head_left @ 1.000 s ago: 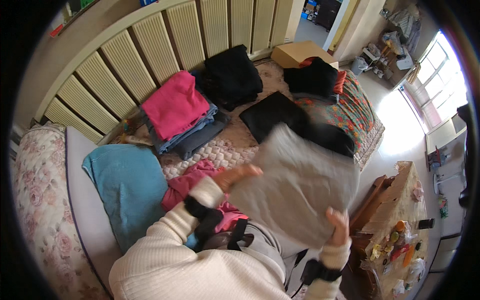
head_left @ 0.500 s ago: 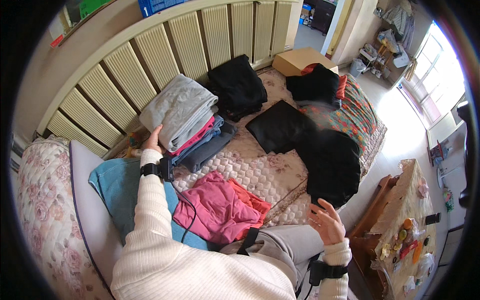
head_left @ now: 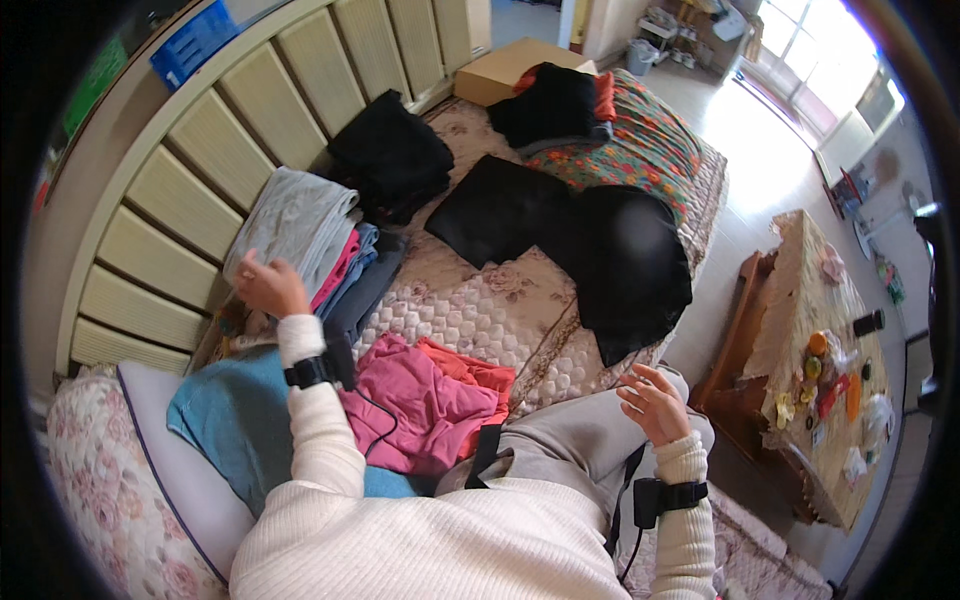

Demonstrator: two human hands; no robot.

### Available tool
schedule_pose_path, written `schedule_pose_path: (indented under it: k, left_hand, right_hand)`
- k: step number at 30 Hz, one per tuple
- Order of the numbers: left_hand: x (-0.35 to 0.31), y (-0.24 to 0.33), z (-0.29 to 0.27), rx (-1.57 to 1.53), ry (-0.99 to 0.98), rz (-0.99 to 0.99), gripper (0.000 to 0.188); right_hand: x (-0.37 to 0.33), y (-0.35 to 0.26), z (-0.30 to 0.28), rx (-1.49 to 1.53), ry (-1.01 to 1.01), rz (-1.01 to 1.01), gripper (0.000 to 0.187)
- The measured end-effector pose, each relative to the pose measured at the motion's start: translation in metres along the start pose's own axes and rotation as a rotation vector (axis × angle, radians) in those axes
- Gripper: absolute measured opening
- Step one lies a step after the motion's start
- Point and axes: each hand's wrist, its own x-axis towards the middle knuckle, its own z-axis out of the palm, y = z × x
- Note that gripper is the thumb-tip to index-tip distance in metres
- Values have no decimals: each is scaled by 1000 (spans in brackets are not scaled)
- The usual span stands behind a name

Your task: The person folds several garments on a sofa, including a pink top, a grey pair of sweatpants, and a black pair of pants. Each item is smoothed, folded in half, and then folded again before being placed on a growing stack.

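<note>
My left hand (head_left: 272, 286) is at the near side of a stack of folded clothes, its fingers loosely bent and apart. On top of that stack lies a light grey folded garment (head_left: 290, 215); below it show a bright pink layer (head_left: 338, 270) and blue denim (head_left: 358, 268). Over my lap hovers my right hand (head_left: 655, 402), fingers spread with nothing in them. Just beyond it, a black garment (head_left: 635, 270) lies spread on the bed, beside another black piece (head_left: 500, 210). Crumpled pink (head_left: 420, 395) and orange-red (head_left: 480, 375) clothes rest close in front of me.
A folded black pile (head_left: 390, 155) leans by the slatted headboard (head_left: 235, 140). Farther off are a cardboard box (head_left: 515, 65), dark clothes (head_left: 550, 105) and a flowered cloth (head_left: 650, 140). A teal cloth (head_left: 225, 410) lies left; a cluttered table (head_left: 800, 340) stands right.
My left hand has shifted from the left edge of the grey-topped stack to its near side, fingers now bent. My right hand stays raised and open. The whole view has turned.
</note>
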Motion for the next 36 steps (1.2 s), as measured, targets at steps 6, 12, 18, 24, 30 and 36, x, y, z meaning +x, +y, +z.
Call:
schedule_pose_path:
  k: [6, 12, 18, 24, 30, 36]
  left_hand:
    - [-113, 201, 20, -687, -676, 561, 47]
    - [-189, 220, 75, -386, -822, 717, 49]
    - [-105, 206, 112, -551, -1063, 206, 25]
    - [15, 287, -36, -1499, -1221, -84, 11]
    - [43, 365, -226, -1961, -1352, -97, 27]
    - [36, 380, -288, -2495, -1043, 20, 34]
  right_hand:
    - [-17, 14, -18, 82, 82, 8, 35]
    - [-39, 27, -41, 157, 191, 5, 34]
    - [-38, 38, -52, 223, 204, 42, 34]
    - [-32, 32, -34, 155, 75, 30, 44]
    - [-26, 13, 11, 107, -257, -32, 82]
    - [-25, 16, 20, 484, -528, -249, 100]
